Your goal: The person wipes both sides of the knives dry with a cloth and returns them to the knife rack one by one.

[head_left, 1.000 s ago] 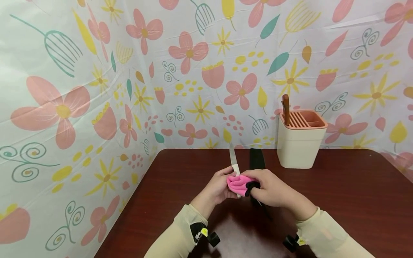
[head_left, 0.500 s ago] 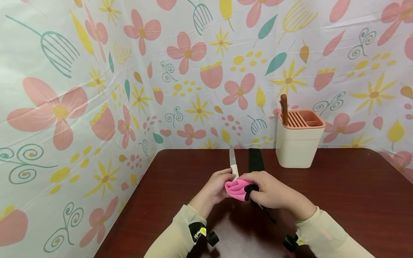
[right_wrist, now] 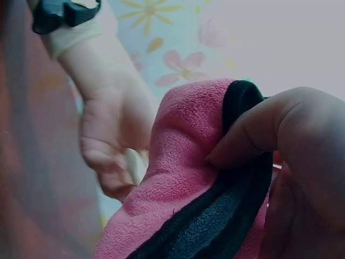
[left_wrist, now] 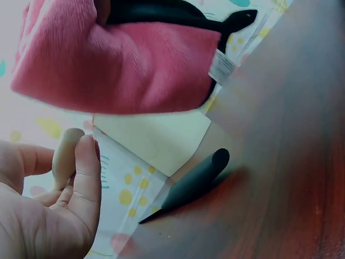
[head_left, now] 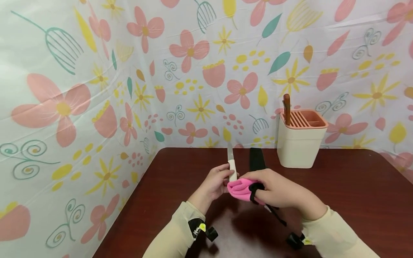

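My left hand (head_left: 215, 182) grips a white-handled knife (head_left: 232, 168), its narrow blade pointing away toward the wall. In the left wrist view the butt of the pale handle (left_wrist: 67, 154) shows between thumb and fingers. My right hand (head_left: 277, 188) pinches a folded pink cloth (head_left: 238, 189) by its black-edged side. A white tag (left_wrist: 221, 67) and a black hanging loop (left_wrist: 241, 20) stick out from the cloth. In the left wrist view the cloth hangs apart from the knife handle. Beyond the right hand lies a broad, flat black thing (head_left: 257, 159), partly hidden; its dark rounded handle (left_wrist: 197, 181) shows from the left wrist.
A cream knife block (head_left: 300, 148) with a pink slotted top stands at the back right of the dark wood table (head_left: 355, 193). One brown-handled utensil (head_left: 286, 109) stands in it. A flowered cloth wall (head_left: 193, 71) borders the back and left sides.
The pink cloth has moved right and toward me, off the knife's handle, which now shows more. The knife has shifted slightly left in my left hand.
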`<state>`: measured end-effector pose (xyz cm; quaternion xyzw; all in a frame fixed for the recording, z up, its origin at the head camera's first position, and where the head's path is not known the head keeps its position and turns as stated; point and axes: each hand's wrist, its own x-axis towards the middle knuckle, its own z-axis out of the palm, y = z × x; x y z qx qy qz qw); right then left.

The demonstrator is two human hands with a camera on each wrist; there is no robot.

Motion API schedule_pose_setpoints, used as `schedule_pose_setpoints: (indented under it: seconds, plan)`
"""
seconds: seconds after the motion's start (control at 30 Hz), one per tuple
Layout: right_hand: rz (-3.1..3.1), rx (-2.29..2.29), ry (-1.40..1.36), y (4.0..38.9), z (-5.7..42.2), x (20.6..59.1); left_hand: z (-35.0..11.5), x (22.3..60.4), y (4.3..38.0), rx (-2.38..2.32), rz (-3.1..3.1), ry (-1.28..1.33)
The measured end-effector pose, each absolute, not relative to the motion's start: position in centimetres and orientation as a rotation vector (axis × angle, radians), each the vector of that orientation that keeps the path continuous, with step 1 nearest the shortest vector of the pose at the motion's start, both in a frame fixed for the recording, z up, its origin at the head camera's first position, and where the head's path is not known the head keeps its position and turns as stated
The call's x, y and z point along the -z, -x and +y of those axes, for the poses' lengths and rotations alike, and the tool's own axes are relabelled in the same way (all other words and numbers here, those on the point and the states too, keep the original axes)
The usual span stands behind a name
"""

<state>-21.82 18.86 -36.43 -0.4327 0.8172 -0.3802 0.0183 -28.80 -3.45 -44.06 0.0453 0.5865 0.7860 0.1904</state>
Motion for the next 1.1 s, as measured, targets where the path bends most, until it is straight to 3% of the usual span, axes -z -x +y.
schedule_pose_setpoints:
  seconds: [0.23,0.37,0.8,1.1]
  plan:
    - [2.731,1.006,1.341,21.5,23.0,34.8,-3.3,43.7,28.7,-2.201,1.639,-0.127]
    - [2.776,0.886,1.175,21.4,26.3,35.2,-3.2,43.4,28.6,-2.202,1.633,-0.113]
    - [3.000,0.272,0.623,21.5,37.1,39.7,-3.8,43.0,28.6,-2.184,1.690,-0.123]
    - [3.075,0.200,0.530,20.5,38.6,42.3,-3.8,43.4,28.7,-2.159,1.777,-0.136]
